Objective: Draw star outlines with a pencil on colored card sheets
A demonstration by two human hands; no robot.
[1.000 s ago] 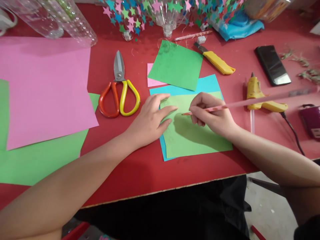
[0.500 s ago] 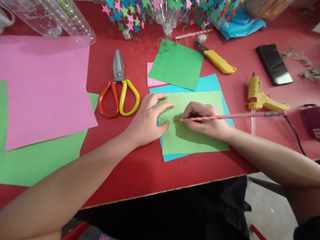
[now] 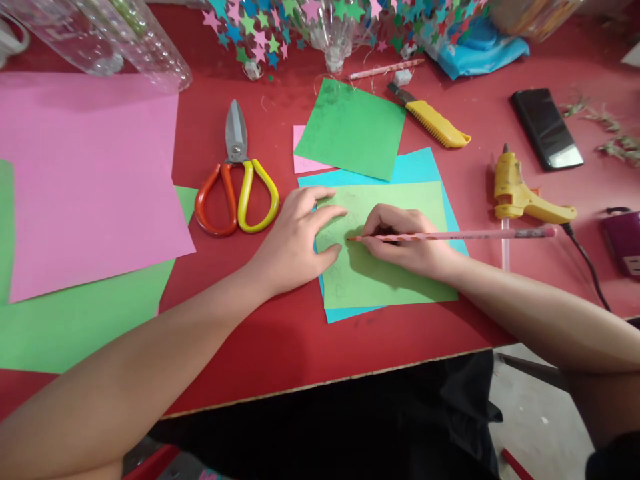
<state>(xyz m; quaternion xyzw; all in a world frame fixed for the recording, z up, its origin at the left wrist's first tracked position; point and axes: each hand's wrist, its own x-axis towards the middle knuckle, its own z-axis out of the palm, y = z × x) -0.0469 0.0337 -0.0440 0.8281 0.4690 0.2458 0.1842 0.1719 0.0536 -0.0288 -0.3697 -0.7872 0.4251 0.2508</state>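
Note:
A light green paper sheet (image 3: 400, 287) lies over a blue sheet (image 3: 415, 167), with faint pencil marks along its left part. My right hand (image 3: 407, 240) rests on the green sheet, its fingers closed round a pink pencil (image 3: 480, 234). The pencil's tip is at the paper, a little right of my left fingertips. Spread over the left edge of the same sheet is my left hand (image 3: 305, 233), fingers apart and holding nothing. Above them lies a darker green sheet (image 3: 355, 130), partly covering a small pink paper (image 3: 305, 160).
Scissors (image 3: 236, 167) lie left of my left hand. A yellow cutter knife (image 3: 435, 123), a glue gun (image 3: 520, 190) with cord and a phone (image 3: 547, 129) are to the right. Large pink paper (image 3: 95, 180) covers the left side; paper stars (image 3: 260, 37) and bottles stand at the back.
My right hand and the pencil have shifted slightly left, and the pencil's back end has dipped a little. My left hand stays in place.

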